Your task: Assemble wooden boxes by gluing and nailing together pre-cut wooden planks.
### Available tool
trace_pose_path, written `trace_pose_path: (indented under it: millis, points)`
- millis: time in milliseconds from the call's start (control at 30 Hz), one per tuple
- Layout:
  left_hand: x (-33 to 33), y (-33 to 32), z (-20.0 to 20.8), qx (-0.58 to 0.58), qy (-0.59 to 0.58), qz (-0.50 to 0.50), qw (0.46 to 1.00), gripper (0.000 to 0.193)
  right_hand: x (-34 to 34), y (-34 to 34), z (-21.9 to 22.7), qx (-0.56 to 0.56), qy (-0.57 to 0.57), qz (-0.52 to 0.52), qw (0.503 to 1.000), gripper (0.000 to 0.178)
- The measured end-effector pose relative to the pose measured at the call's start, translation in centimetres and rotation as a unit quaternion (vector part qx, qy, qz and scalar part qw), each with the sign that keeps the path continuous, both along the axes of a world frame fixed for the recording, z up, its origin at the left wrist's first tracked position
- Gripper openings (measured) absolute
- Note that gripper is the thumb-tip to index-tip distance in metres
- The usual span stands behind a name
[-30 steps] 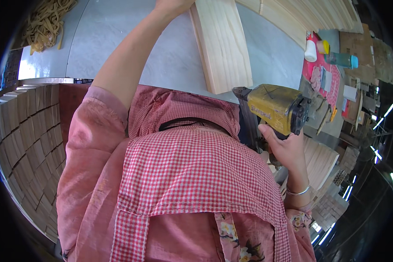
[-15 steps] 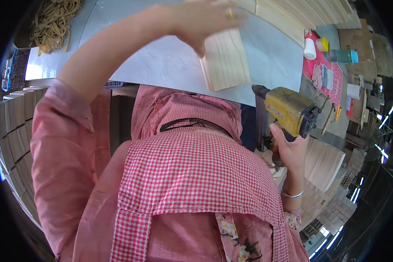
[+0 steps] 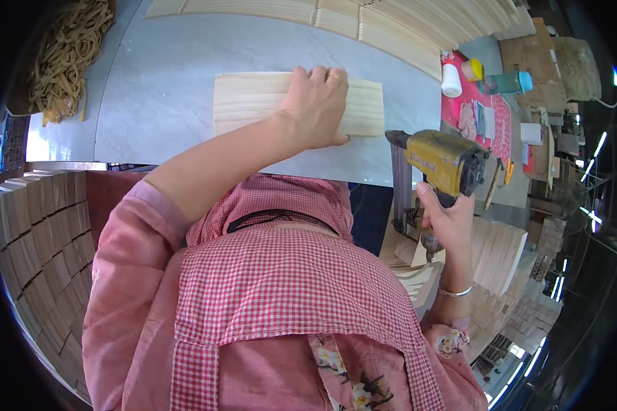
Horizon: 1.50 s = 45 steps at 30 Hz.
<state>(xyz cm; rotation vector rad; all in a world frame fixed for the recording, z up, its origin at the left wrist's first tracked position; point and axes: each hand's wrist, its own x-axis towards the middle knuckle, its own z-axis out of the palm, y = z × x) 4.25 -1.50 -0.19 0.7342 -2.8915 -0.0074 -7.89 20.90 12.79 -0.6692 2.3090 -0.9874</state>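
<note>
A pale wooden piece (image 3: pixel 250 96) lies crosswise on the grey-white tabletop, its long side running left to right. My left hand (image 3: pixel 315 106) reaches across its middle, fingers over the far side and thumb at the near side, gripping it. In my right hand (image 3: pixel 449 219) is a yellow and black nail gun (image 3: pixel 435 161), held by its handle. The dark nose of the gun points left, near the right end of the wooden piece but apart from it. A hose fitting hangs below the handle.
Long pale boards (image 3: pixel 404 34) are stacked along the table's far side. Tan bands (image 3: pixel 72 55) fill a box at far left. A white bottle (image 3: pixel 451 81), a yellow-lidded jar and a teal bottle (image 3: pixel 507 83) stand at right. Wood blocks (image 3: pixel 44 233) are piled at lower left.
The wooden piece has turned from lengthwise to crosswise on the table. My left hand has come down from its blurred sweep and now grips it. The nail gun stays in my right hand.
</note>
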Motion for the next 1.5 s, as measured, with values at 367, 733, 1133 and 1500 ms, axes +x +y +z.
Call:
trace_pose_path:
  millis: [367,733,1133,1500]
  points:
    - [-0.1,-0.4,-0.7,-0.016,0.027,-0.012,0.999,0.084,-2.4,-1.3,-0.8,0.073,0.024,0.072,0.994,0.025]
    - [2.5,-1.3,-0.5,0.031,0.061,-0.029,0.997,0.105,-2.4,-2.0,0.0,0.105,0.066,0.106,0.987,0.022]
    - [5.4,-1.3,1.2,0.078,0.034,0.050,0.995,0.078,0.3,-3.6,-0.8,0.003,0.038,0.177,0.983,0.017]
    - [4.9,-1.5,-0.6,0.003,0.165,0.027,0.986,0.068,0.9,-4.5,-0.4,0.086,-0.026,0.102,0.991,0.019]
